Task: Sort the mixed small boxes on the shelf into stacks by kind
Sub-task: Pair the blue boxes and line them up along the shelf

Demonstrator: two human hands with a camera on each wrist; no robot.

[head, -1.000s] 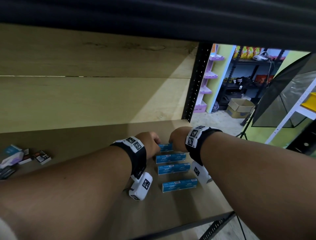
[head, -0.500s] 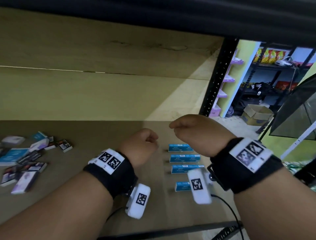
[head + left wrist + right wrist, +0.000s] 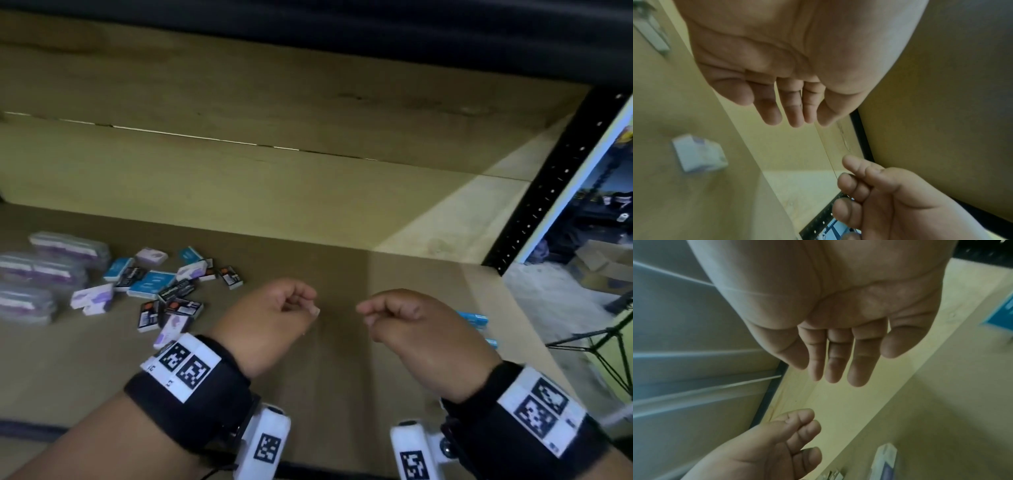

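A jumble of small mixed boxes (image 3: 164, 287), white-purple, blue and black, lies on the wooden shelf (image 3: 342, 394) at the left. Two long blue boxes (image 3: 474, 318) show at the right, partly hidden behind my right hand. My left hand (image 3: 301, 303) and right hand (image 3: 370, 311) hover side by side over the bare middle of the shelf, fingers loosely curled, holding nothing. The left wrist view shows relaxed empty fingers (image 3: 789, 113) and a blurred white box (image 3: 698, 154) below. In the right wrist view the fingers (image 3: 834, 366) hang empty, with a blue box (image 3: 1009, 309) at the edge.
Several clear packs with purple print (image 3: 37, 281) are stacked at the far left. The wooden back wall (image 3: 274, 192) closes the shelf behind, and a black perforated post (image 3: 555, 185) stands at the right end. Another shelf board hangs low overhead.
Both hands have pulled back from the row of blue boxes and moved left to the middle of the shelf. The view has swung left, bringing the mixed pile closer.
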